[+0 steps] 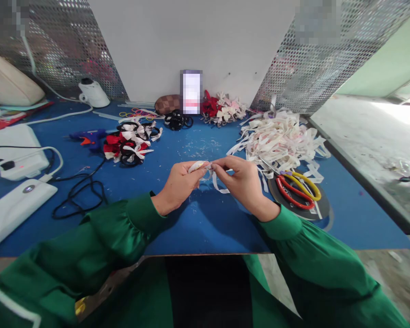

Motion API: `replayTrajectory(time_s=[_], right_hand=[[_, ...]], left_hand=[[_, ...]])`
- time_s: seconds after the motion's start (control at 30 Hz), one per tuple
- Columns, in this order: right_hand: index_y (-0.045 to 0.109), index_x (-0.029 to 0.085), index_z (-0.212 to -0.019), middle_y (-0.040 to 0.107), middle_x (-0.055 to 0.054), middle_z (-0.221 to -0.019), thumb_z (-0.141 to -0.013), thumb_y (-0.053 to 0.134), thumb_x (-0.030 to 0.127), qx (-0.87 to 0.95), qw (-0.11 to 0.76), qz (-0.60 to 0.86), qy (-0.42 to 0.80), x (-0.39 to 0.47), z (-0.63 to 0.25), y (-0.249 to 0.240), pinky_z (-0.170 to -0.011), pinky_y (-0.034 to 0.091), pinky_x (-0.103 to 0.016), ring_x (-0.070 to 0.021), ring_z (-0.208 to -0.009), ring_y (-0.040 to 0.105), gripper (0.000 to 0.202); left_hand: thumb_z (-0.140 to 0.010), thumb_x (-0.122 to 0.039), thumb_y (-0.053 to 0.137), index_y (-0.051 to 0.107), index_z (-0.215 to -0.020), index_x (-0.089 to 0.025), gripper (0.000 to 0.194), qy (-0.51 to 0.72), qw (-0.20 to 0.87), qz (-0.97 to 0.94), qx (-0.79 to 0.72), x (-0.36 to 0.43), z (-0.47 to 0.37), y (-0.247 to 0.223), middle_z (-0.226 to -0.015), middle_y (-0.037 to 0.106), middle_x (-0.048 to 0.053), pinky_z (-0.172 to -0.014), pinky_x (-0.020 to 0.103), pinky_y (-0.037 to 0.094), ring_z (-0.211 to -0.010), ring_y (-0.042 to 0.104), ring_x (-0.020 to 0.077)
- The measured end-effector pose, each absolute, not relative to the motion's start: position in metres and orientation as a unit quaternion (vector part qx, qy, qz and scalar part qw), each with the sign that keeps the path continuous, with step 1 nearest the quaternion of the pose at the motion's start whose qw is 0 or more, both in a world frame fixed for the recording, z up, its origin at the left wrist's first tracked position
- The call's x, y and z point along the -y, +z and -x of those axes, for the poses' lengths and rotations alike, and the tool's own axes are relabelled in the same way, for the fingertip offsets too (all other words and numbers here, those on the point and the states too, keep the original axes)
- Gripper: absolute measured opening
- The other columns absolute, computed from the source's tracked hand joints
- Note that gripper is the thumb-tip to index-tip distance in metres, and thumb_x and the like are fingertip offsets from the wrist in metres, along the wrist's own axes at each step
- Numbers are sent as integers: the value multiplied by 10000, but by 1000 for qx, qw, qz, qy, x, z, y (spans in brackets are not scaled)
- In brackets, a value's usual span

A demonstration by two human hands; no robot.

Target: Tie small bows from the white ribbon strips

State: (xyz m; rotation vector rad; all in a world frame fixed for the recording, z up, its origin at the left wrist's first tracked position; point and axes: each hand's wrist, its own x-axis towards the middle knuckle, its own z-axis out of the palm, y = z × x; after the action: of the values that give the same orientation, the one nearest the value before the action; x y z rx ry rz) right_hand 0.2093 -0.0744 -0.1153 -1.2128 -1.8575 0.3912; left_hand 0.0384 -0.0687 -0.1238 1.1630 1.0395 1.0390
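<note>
Both hands meet over the middle of the blue table, working on a white ribbon point(220, 188). My left hand point(179, 186) is closed on it, thumb pressed on top, with a loop of ribbon showing above the fingers. Thumb and forefinger of my right hand point(243, 184) pinch the ribbon just beside the left fingertips. A loose length hangs in a curve below the right fingers. The exact fold between the fingertips is too small to make out. Right of my right hand lies a heap of white ribbon strips point(283, 139).
Scissors point(295, 190) with red and yellow handles rest on a dark round card point(323, 205) at the right. Hair ties with bows point(131, 141) and a blue glue gun point(90, 136) lie left. A phone point(191, 91) stands at the back. Cables point(78, 196) and white devices point(18, 205) occupy the left edge.
</note>
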Motion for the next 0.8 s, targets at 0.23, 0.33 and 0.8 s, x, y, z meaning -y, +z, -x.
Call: replayTrajectory(time_s=[0.23,0.33,0.8], right_hand=[[695,202,-764,677,-21,-693,-852,571,155,778,376,500,65,74,-209,-119,-617,407,-264,-141,-629,579,159],[665,198,-715,660,-19,-668,-823,571,145,766,386,511,60,77,-207,-118,-612,398,-264,-137,-614,562,153],[677,171,-656,603,23,-542,-727,623,224,561,508,509,410,69,-205,-121,-498,385,-235,-97,-498,499,104]], left_hand=[[-757,-289,707,718,-782,-140,152,435,601,-506,-440,71,-40,-121,-515,410,-53,-473,234,264,-482,341,80],[-769,-285,696,707,-760,-138,148,430,600,-518,-432,71,-39,-121,-517,422,-46,-479,234,262,-486,350,80],[-776,-290,688,745,-853,-135,182,426,613,-518,-417,73,-37,-115,-486,415,-55,-493,238,276,-471,335,80]])
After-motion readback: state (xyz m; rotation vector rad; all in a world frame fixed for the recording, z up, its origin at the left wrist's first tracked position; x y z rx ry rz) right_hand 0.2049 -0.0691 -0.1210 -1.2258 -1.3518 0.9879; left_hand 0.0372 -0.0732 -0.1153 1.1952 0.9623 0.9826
